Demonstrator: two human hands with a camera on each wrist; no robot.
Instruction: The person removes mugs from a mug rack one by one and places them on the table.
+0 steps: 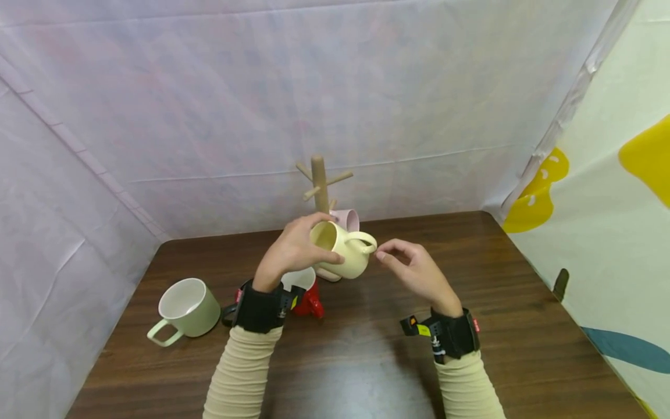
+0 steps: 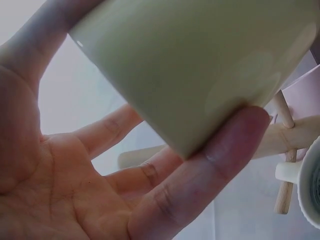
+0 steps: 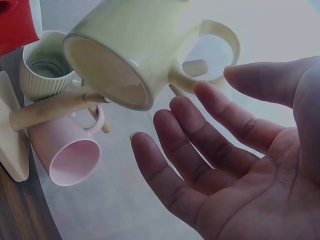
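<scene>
My left hand (image 1: 293,250) grips a pale yellow mug (image 1: 354,263) by its body, tilted with the mouth towards the left and the handle towards the right. In the left wrist view, the fingers and thumb of that hand (image 2: 90,185) lie around the mug (image 2: 190,65). My right hand (image 1: 421,276) is at the handle, thumb and index fingertips close against its outer edge. The right wrist view has this hand (image 3: 245,170) with loosely bent, spread fingers beside the handle (image 3: 234,42); whether they press it I cannot tell.
Behind the yellow mug stands a wooden mug rack (image 1: 319,183) with a pink mug (image 1: 349,220) on it. A ribbed mug (image 3: 45,86) is also at the rack. On the table (image 1: 523,349) are a red mug (image 1: 309,304), partly behind my left wrist, and a light green mug (image 1: 198,315) further left.
</scene>
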